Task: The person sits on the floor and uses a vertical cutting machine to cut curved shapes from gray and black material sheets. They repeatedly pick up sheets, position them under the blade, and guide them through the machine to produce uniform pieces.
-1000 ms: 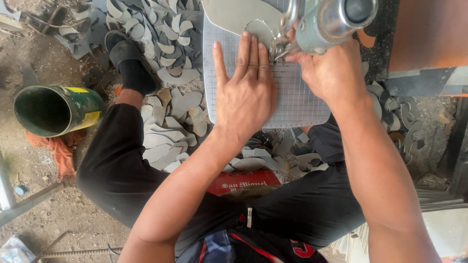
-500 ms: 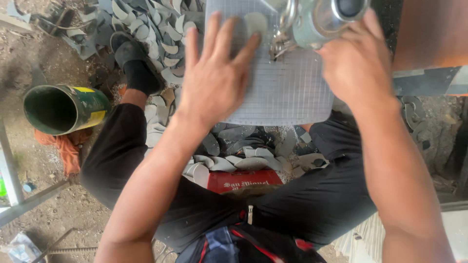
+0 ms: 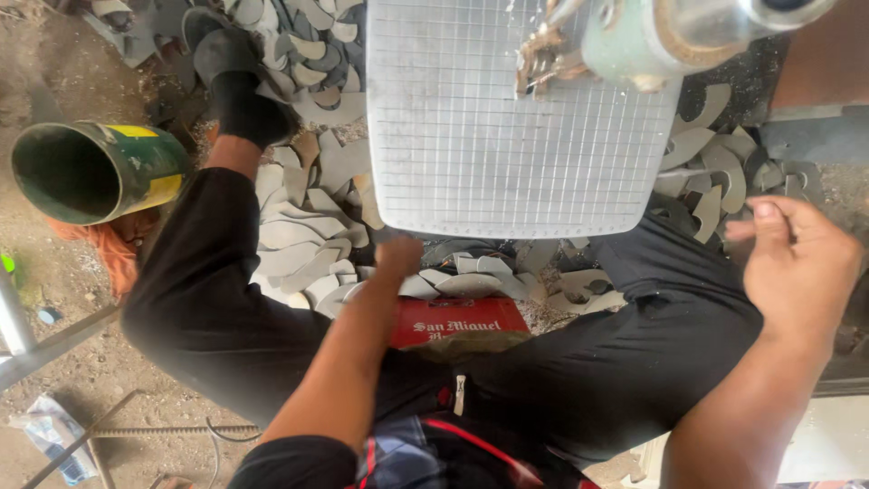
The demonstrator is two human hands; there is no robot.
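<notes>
A white gridded work plate (image 3: 516, 118) juts out in front of me, with a grey-green machine head (image 3: 652, 36) over its far right corner. My left hand (image 3: 398, 258) hangs just below the plate's near edge, over a heap of grey curved offcuts (image 3: 299, 235) on the ground. Its fingers point away from me and are hidden. My right hand (image 3: 797, 263) is out to the right of the plate, loosely curled and empty, near more grey offcuts (image 3: 715, 172). Neither hand touches the plate.
A green and yellow tube (image 3: 90, 172) lies on the dirt at the left. A red crate (image 3: 457, 321) sits between my legs. My black shoe (image 3: 222, 54) rests among the offcuts. Metal bars (image 3: 36, 344) and a ribbed rod (image 3: 136, 430) lie at the lower left.
Both hands came off the gridded plate. My left hand dropped below its near edge toward the offcuts, and my right hand swung out to the right. The flat piece under them is gone.
</notes>
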